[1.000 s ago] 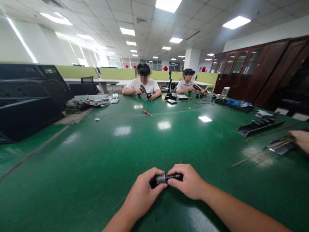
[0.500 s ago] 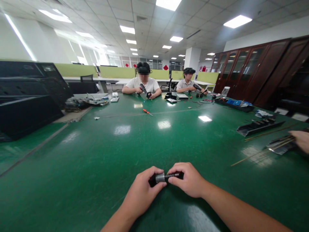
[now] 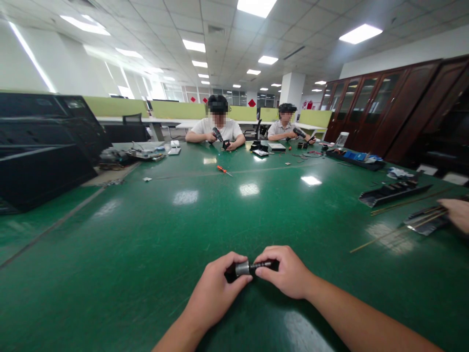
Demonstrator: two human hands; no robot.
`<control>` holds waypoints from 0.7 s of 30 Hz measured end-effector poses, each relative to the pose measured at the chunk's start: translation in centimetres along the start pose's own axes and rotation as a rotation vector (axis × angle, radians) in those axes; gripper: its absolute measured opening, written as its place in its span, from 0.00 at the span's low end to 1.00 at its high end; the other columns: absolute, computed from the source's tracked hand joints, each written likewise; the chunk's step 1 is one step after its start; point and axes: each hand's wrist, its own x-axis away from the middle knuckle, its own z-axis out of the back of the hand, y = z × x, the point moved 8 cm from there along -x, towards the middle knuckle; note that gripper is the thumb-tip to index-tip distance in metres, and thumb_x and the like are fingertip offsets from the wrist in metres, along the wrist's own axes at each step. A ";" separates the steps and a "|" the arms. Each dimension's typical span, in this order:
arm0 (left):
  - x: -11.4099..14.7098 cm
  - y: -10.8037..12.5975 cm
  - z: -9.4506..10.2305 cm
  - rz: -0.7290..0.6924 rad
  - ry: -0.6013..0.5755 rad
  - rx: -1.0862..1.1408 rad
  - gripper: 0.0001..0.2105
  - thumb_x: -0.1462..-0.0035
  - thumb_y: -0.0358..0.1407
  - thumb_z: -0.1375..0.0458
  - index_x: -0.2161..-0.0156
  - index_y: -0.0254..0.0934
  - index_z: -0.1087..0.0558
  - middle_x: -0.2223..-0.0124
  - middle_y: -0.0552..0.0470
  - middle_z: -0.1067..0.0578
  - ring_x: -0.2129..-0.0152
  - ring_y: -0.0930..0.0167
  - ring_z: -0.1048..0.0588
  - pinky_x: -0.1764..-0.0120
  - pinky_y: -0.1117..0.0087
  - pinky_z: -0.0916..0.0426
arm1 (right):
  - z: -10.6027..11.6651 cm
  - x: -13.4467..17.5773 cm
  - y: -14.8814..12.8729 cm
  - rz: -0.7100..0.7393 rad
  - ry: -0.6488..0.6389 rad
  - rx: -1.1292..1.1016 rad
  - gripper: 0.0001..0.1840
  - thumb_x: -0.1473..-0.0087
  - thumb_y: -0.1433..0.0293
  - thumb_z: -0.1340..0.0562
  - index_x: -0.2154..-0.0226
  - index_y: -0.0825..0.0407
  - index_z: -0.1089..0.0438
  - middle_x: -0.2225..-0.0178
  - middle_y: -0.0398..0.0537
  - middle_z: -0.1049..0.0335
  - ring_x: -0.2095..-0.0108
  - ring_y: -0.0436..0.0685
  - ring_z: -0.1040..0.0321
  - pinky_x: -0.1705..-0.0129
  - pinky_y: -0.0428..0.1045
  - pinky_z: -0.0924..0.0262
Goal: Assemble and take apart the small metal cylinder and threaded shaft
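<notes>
Cylinder (image 3: 242, 268) and shaft (image 3: 262, 264) sit end to end between your hands, low in view and in front of you, with the bench (image 3: 146, 234) beneath; whether either part touches it, you cannot tell from here. Your left hand (image 3: 220, 281) grasps the cylinder, thumb on the near side and fingers on the far side, while your right hand (image 3: 286, 271) has thumb and fingers closed about the shaft. The likeliest trouble is a slip: the cylinder's surface looks smooth and round, so a loose left thumb could let it turn in your grip or roll off across the bench, which looks glossy. The shaft looks thin and ridged, so if your hands pull or push out of line, the side load could tilt or bend it where it meets the cylinder. Your fingertips lie near that joint, so a sudden give could pinch them or jerk the two parts away from each other. Your fingers also hide much of both ends, and a crooked fit or a loose small piece there could go unnoticed. Off to your right, thin rods (image 3: 379, 239) reach toward your side beside a co-worker's hand (image 3: 456, 212); a wide swing of your right elbow might knock them.
</notes>
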 end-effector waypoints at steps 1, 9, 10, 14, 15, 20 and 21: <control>0.0 0.0 0.0 0.003 0.000 0.000 0.09 0.48 0.33 0.38 0.60 0.42 0.26 0.63 0.55 0.22 0.64 0.68 0.25 0.59 0.69 0.33 | 0.0 0.0 0.0 0.002 -0.002 0.003 0.06 0.49 0.71 0.34 0.66 0.50 0.22 0.70 0.44 0.24 0.69 0.53 0.29 0.65 0.47 0.41; -0.1 0.1 0.2 -0.009 0.013 -0.006 0.09 0.49 0.33 0.38 0.60 0.42 0.26 0.62 0.55 0.22 0.64 0.67 0.24 0.59 0.68 0.32 | 0.1 0.0 0.2 -0.008 0.015 -0.002 0.06 0.50 0.70 0.34 0.67 0.50 0.22 0.71 0.44 0.24 0.69 0.53 0.29 0.65 0.47 0.41; -0.1 0.1 0.2 -0.009 0.016 -0.006 0.09 0.48 0.33 0.38 0.60 0.42 0.26 0.63 0.55 0.22 0.64 0.67 0.24 0.59 0.68 0.32 | 0.2 0.0 0.3 -0.013 0.018 -0.003 0.06 0.50 0.70 0.34 0.67 0.50 0.22 0.71 0.44 0.24 0.69 0.53 0.29 0.65 0.47 0.41; -0.1 0.1 0.3 -0.015 0.030 -0.017 0.09 0.48 0.33 0.37 0.60 0.42 0.26 0.63 0.55 0.22 0.65 0.67 0.24 0.60 0.68 0.33 | 0.3 0.1 0.4 -0.027 0.030 -0.008 0.05 0.50 0.70 0.34 0.68 0.51 0.22 0.72 0.44 0.25 0.70 0.53 0.30 0.66 0.47 0.41; -0.1 0.1 0.3 -0.016 0.032 -0.021 0.09 0.49 0.33 0.37 0.60 0.42 0.25 0.63 0.55 0.22 0.65 0.67 0.24 0.60 0.68 0.33 | 0.3 0.1 0.4 -0.029 0.031 -0.008 0.05 0.50 0.70 0.34 0.68 0.51 0.22 0.72 0.44 0.25 0.70 0.53 0.30 0.66 0.47 0.41; 0.0 0.1 0.4 -0.011 0.030 -0.027 0.09 0.48 0.35 0.37 0.59 0.42 0.26 0.63 0.55 0.22 0.65 0.67 0.24 0.60 0.68 0.33 | 0.2 0.2 0.4 -0.035 0.031 -0.021 0.05 0.50 0.70 0.34 0.68 0.51 0.22 0.71 0.44 0.24 0.69 0.53 0.30 0.66 0.47 0.41; 0.0 0.1 0.4 -0.008 0.031 -0.030 0.09 0.48 0.35 0.37 0.59 0.42 0.26 0.63 0.55 0.22 0.65 0.67 0.24 0.61 0.68 0.33 | 0.3 0.2 0.5 -0.040 0.033 -0.028 0.05 0.50 0.70 0.34 0.67 0.51 0.22 0.71 0.44 0.24 0.69 0.53 0.30 0.66 0.47 0.41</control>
